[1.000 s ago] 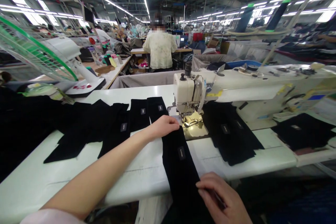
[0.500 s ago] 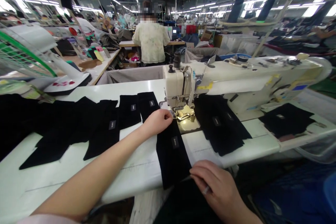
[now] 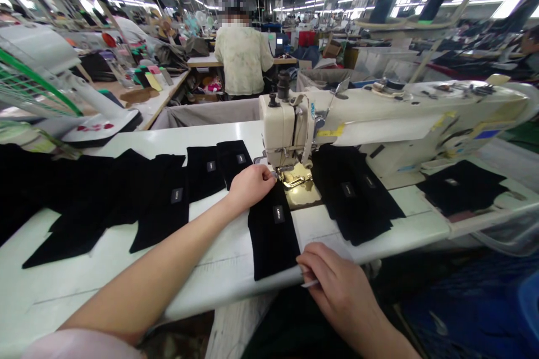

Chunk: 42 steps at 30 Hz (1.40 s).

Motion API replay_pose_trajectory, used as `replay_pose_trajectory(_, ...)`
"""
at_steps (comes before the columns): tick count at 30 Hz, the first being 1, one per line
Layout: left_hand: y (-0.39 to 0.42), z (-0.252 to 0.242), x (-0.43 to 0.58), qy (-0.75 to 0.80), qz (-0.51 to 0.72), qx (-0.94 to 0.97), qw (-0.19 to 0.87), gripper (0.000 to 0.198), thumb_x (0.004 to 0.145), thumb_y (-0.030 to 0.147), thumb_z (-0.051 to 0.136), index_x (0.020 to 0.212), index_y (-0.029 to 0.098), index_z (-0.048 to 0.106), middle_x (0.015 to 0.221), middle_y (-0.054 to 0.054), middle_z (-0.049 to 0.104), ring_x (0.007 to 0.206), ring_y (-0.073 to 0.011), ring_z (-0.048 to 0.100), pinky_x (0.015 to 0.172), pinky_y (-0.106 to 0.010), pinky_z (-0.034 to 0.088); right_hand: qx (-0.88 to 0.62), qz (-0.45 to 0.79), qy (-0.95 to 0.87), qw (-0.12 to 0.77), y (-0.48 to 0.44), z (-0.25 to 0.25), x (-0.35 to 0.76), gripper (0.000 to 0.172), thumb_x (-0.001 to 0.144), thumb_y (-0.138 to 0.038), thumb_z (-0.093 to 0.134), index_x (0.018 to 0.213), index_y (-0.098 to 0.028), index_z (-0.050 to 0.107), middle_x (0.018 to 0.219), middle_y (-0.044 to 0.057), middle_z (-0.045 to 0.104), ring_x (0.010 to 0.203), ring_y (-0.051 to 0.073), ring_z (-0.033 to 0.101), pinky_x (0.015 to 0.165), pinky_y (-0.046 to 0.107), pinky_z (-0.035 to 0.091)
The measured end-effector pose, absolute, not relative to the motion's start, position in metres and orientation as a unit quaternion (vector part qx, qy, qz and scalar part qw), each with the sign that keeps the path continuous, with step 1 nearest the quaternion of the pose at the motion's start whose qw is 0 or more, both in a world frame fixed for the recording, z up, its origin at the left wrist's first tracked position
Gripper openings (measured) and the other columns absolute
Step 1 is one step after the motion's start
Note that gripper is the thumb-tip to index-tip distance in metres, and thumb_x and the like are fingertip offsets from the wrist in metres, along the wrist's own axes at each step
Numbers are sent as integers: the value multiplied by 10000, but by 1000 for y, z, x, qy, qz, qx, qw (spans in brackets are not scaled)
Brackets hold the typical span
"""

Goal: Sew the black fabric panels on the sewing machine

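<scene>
A black fabric piece point(image 3: 274, 238) with a small label lies in front of the sewing machine point(image 3: 281, 132), its far end by the presser foot. My left hand point(image 3: 251, 186) pinches its far end beside the needle area. Closed at the near right corner of the fabric is my right hand point(image 3: 339, 286), thumb and fingertips together on the edge. A small pale sliver shows under those fingers; I cannot make out what it is. The brass-coloured needle plate point(image 3: 304, 195) shows to the right of my left hand.
Labelled black pieces point(image 3: 162, 205) overlap across the left of the white table point(image 3: 227, 261). More black pieces point(image 3: 353, 196) lie under the machine arm, and another stack point(image 3: 461, 188) sits far right. A fan point(image 3: 37, 78) stands at left. A person point(image 3: 242, 59) sits ahead.
The near end of the black fabric piece has moved slightly up and left, with my right hand following it. My left hand keeps its pinch by the needle. The view has shifted a little.
</scene>
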<state>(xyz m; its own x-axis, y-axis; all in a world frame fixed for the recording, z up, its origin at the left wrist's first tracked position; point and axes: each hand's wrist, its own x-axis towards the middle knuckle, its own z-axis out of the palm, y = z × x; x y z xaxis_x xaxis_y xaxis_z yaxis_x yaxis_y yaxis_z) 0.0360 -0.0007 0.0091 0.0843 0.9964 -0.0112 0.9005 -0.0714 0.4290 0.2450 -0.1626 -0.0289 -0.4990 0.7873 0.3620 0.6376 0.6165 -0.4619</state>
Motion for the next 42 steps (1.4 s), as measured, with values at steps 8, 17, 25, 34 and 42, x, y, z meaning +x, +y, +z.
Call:
replay_pose_trajectory(8,0,10,37,666,146,713,164,167,797,331,562,702,210,626,795,-14,703,702,-177,605,571,-263,328,-431,146,-848,270,-163,-29,244,239,876,-55,452,1025,-196,575,955,48,622,697,173,596,593,289,408)
replay_pose_trajectory(17,-1,12,38,668,146,710,169,153,790,331,569,732,211,645,811,-19,711,722,-188,624,593,-260,366,-436,144,-847,267,-162,-25,243,244,857,-42,454,999,-201,574,936,46,632,711,167,591,601,271,411)
replay_pose_trajectory(25,2,13,38,665,135,721,139,170,786,346,582,743,210,674,790,-31,712,710,-192,631,606,-263,385,-445,141,-850,245,-160,-25,242,268,793,-13,524,976,-201,581,923,29,624,685,165,567,568,269,377)
replay_pose_trajectory(34,10,15,36,666,117,721,151,205,805,374,587,711,203,652,730,-29,682,681,-199,630,565,-274,355,-447,135,-852,238,-155,-22,239,349,720,23,546,988,-199,581,953,27,620,729,176,578,572,275,384)
replay_pose_trajectory(42,-32,23,35,586,142,794,-73,204,878,300,592,1010,157,654,1079,-130,641,1020,-293,588,816,-376,471,-450,134,-848,247,-158,-20,240,348,745,10,529,1008,-201,615,962,37,621,764,179,592,601,271,417)
